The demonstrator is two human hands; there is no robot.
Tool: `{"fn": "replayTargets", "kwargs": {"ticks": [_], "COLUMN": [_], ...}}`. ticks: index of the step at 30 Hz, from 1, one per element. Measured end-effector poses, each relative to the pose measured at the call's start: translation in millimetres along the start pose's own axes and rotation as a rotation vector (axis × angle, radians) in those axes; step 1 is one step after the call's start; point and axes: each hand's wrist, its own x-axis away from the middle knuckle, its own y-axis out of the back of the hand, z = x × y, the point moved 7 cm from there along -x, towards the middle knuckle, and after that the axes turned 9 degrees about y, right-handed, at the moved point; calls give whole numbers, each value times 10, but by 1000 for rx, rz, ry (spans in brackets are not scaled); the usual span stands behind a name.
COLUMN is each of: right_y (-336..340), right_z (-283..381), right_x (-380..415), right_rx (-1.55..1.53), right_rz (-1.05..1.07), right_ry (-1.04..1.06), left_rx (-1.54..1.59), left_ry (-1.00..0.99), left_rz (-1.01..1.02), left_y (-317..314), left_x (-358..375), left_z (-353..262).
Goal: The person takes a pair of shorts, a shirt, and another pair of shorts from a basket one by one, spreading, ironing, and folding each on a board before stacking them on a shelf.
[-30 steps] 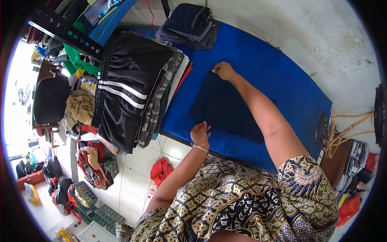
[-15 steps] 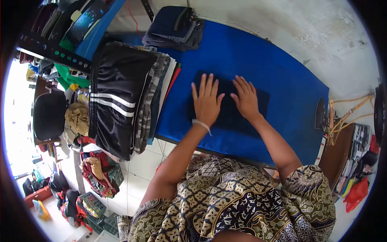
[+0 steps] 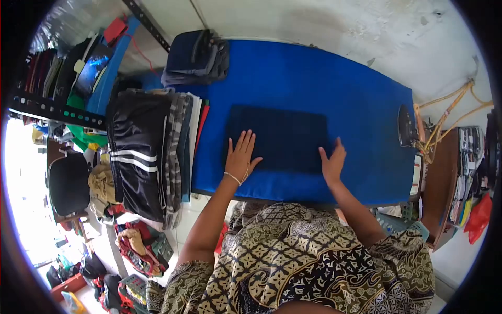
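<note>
A dark navy folded cloth (image 3: pixel 285 136), too dark to tell which garment, lies flat on the blue-covered table (image 3: pixel 376 120). My left hand (image 3: pixel 241 158) rests at its left edge, fingers stretched out and thumb apart. Beside its right edge is my right hand (image 3: pixel 333 163), fingers extended upward and thumb toward the cloth. Neither hand holds anything.
Folded black shorts (image 3: pixel 138 146) top a tall clothes stack at the left. More folded dark trousers (image 3: pixel 191 55) sit at the far left corner. An iron (image 3: pixel 406 125) stands at the right end, near a cord (image 3: pixel 449 112). A metal rack (image 3: pixel 57 111) is at left.
My hands have moved apart and toward me, from on top of the dark cloth to its two side edges. The cloth now shows more fully. The view has shifted slightly.
</note>
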Motion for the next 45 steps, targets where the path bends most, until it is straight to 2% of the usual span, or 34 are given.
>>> {"fn": "replayTargets", "kwargs": {"ticks": [1,2,3,4,5,6,7,8,9,11,12,13,15,16,17,18,20,21,22,23,24,25,27,28,30,31,33,35,36,37,39,41,43,45], "right_y": [-71,-348,-564,-330,86,457,762,1034,1335,1849,1976,2065,2147,2136,2094,1985,1646,1489,1470,1457,1469,1774,2538,2771,2969,2924,2955,2664,2670,2644,2541,2404,1975,1425], "right_z": [-92,-287,-358,109,602,986,1255,1483,1614,2024,1994,1925,1672,1501,1319,1096,596,383,185,-97,-355,-508,-977,-1588,-2384,-2428,-2697,-3088,-3006,-2763,-2174,-1640,-1186,-1044], "right_x": [-11,-54,-126,-254,-456,-608,-786,-871,-878,-757,-721,-663,-600,-575,-554,-514,-341,-242,-230,-242,-270,-665,-1402,-1599,-1889,-1959,-2015,-2063,-2047,-2046,-2045,-2006,-1977,-2044], "right_rx": [4,-303,-614,-961,-924,-879,-670,-448,-444,-317,-188,-59,113,171,214,222,240,253,236,183,128,234,434,487,549,556,431,-443,-747,-710,-665,-518,-488,-414], "right_rz": [-11,71,150,302,313,324,358,384,368,434,458,483,451,435,420,393,438,503,508,619,732,498,19,-244,-298,-292,-342,1,55,125,224,360,458,507], "right_ry": [-8,-135,-255,-402,-234,-72,171,406,408,831,916,996,1067,1086,1068,1076,1053,1021,1014,974,932,772,429,382,222,212,-118,-582,-710,-653,-530,-458,-210,-187], "left_rx": [-2,3,139,202,262,812,1366,1668,1969,2175,2174,2170,1620,1749,1743,1593,1361,1271,1012,748,648,637,242,199,63,-70,-13,96,124,133,504,658,810,838], "left_ry": [36,22,114,149,189,487,786,892,989,431,322,309,592,608,607,523,589,724,678,614,515,523,85,65,57,45,54,70,50,43,134,348,549,568], "left_rz": [9,7,173,251,327,328,316,413,518,748,1132,1137,730,643,647,680,621,531,296,69,26,37,-175,-164,-147,-139,-66,24,-80,-82,-216,-162,56,55], "left_y": [-28,7,-18,-27,-34,-69,-148,3,235,666,820,824,613,379,97,-178,-609,-794,-920,-951,-822,-766,-485,-499,-617,-696,-849,-847,-710,-641,-424,-342,-671,-725], "left_x": [19,-10,-63,-173,-279,-452,-572,-760,-953,-1383,-1473,-1602,-1848,-1978,-2063,-2107,-1978,-1782,-1664,-1582,-1554,-1606,-1765,-1887,-2174,-2306,-2505,-2575,-2511,-2425,-2051,-1494,-821,-274], "left_z": [-35,-134,-181,-274,-368,-394,-445,-632,-861,-1278,-1549,-1697,-1666,-1686,-1670,-1626,-1588,-1529,-1484,-1505,-1657,-1744,-2163,-2234,-2215,-2204,-2120,-2111,-2145,-2156,-2038,-1949,-1765,-1764]}}
